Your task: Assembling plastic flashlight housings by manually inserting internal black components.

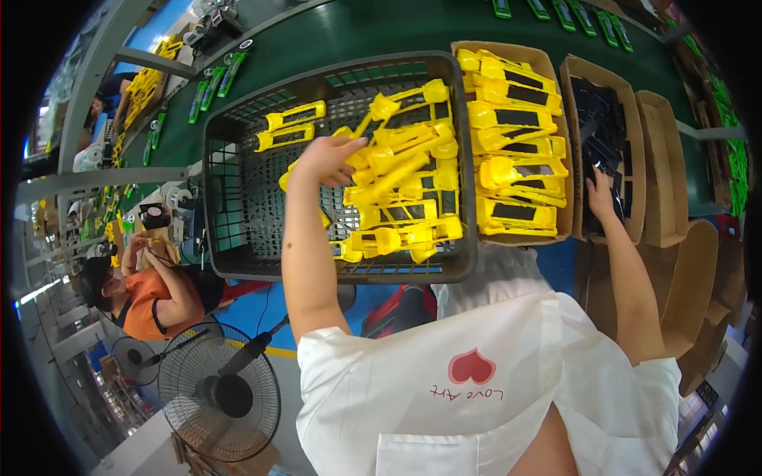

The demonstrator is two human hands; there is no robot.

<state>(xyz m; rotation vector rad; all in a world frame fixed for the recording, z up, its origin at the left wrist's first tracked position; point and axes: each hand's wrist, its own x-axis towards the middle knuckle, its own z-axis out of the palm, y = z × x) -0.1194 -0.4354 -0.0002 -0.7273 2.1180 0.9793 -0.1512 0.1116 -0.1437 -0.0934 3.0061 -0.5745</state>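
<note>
My left hand [327,161] is over the black plastic crate [341,274], its fingers spread and loosely bent at the edge of a pile of yellow plastic frames [409,148]. The fingertips overlap the nearest yellow pieces; whether they touch cannot be made out. Two more yellow frames [287,127] lie apart at the crate's far left. To the right, my right hand [601,194] reaches into a cardboard box [568,143] of dark flat pieces [601,119]. Its fingers are closed at the edge of one dark piece, partly hidden among the others.
Between crate and dark pieces stands a cardboard box [459,52] of yellow frames with dark panels. Another cardboard box [665,166] sits further right. Green devices [210,87] lie on the green work surface [349,36]. A fan [230,397] and a seated person in orange [151,297] are at left.
</note>
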